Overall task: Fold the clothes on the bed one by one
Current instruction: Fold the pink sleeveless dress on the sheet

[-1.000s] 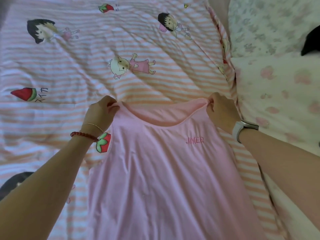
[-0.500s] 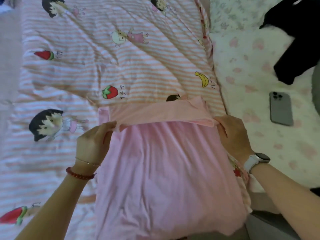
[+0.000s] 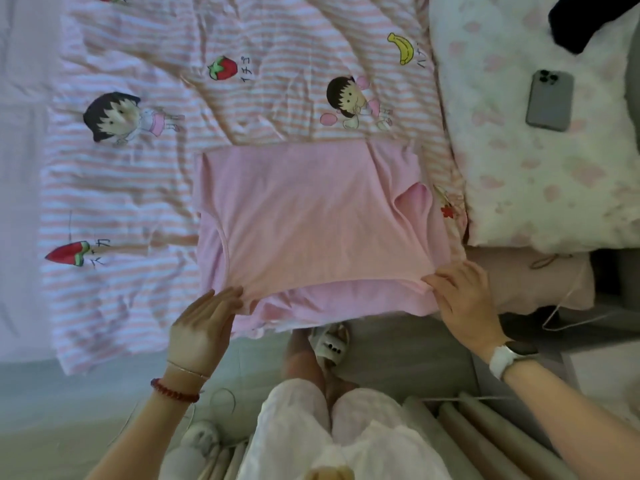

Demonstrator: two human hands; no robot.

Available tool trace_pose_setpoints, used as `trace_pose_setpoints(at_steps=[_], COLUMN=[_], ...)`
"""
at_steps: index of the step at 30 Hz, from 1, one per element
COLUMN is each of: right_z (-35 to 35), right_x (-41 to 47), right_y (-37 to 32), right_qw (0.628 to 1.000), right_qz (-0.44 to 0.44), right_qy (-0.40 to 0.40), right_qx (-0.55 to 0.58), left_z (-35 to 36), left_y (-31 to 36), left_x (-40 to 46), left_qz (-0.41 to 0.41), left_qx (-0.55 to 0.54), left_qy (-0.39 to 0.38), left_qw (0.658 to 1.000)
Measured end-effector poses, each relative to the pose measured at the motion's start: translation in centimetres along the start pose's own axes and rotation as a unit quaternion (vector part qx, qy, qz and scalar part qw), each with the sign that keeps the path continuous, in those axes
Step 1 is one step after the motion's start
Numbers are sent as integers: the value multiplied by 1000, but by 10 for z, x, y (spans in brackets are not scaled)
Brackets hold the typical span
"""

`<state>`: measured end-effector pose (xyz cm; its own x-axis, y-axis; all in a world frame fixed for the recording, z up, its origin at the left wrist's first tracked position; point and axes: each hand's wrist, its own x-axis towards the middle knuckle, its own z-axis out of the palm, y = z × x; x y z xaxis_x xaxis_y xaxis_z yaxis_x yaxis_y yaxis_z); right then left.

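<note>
Two hands work one pink top (image 3: 311, 216) in the single head view. The top lies on the striped cartoon sheet (image 3: 138, 188) at the near edge of the bed, doubled over so that its upper layer comes back toward the person and stops just short of the near hem, which hangs a little over the bed edge.

The left hand (image 3: 202, 327) sits at the near left corner of the folded layer, fingers fairly straight and close together, their tips touching the cloth; whether the thumb pinches the edge from below I cannot tell. The right hand (image 3: 462, 296) is at the near right corner, fingers bent down onto the fabric; that grip looks like a light pinch of the edge, though the thumb is hidden.

To the right, on the flowered quilt (image 3: 519, 174), lie a grey phone (image 3: 550, 100) and, far right, a dark garment (image 3: 585, 19), both well apart from the top.

What could go wrong: the near hem already overhangs, so a tug toward the person may drag the whole top off the bed. The right side also shows a loose pucker near the armhole; pressing the fold flat now would likely set a crooked crease.
</note>
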<state>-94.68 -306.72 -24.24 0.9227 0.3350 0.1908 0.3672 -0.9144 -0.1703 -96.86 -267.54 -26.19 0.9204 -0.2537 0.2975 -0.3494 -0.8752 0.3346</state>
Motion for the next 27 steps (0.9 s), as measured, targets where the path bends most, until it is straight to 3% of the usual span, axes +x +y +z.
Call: trace_pose_setpoints(at_steps=[7, 9, 11, 12, 14, 17, 19, 24, 27], right_z=[14, 19, 23, 26, 31, 34, 36, 47, 60], right_x=[-56, -59, -57, -53, -39, 4, 40, 132, 178], right_y=[-9, -13, -18, -18, -20, -24, -23, 2, 33], right_qw=[990, 968, 928, 917, 922, 952, 966, 972, 937], right_qz=[42, 77, 125, 147, 173, 187, 187, 203, 331], right_qy=[-128, -234, -345, -366, -343, -241, -178, -117, -111], right_qx=[-35, -50, -67, -64, -33, 18, 26, 25, 24], left_z=[12, 18, 22, 24, 27, 32, 38, 60, 71], left_y=[10, 12, 13, 13, 14, 10, -1, -46, -81], left_x=[-48, -48, -43, -38, -20, 28, 64, 145, 183], left_qz=[3, -39, -120, -155, -188, -195, -211, -253, -293], left_qx=[31, 46, 47, 37, 16, 2, 5, 20, 12], left_qy=[-106, -226, -379, -404, -364, -230, -191, -174, -168], left_qw=[994, 972, 916, 901, 912, 953, 959, 952, 941])
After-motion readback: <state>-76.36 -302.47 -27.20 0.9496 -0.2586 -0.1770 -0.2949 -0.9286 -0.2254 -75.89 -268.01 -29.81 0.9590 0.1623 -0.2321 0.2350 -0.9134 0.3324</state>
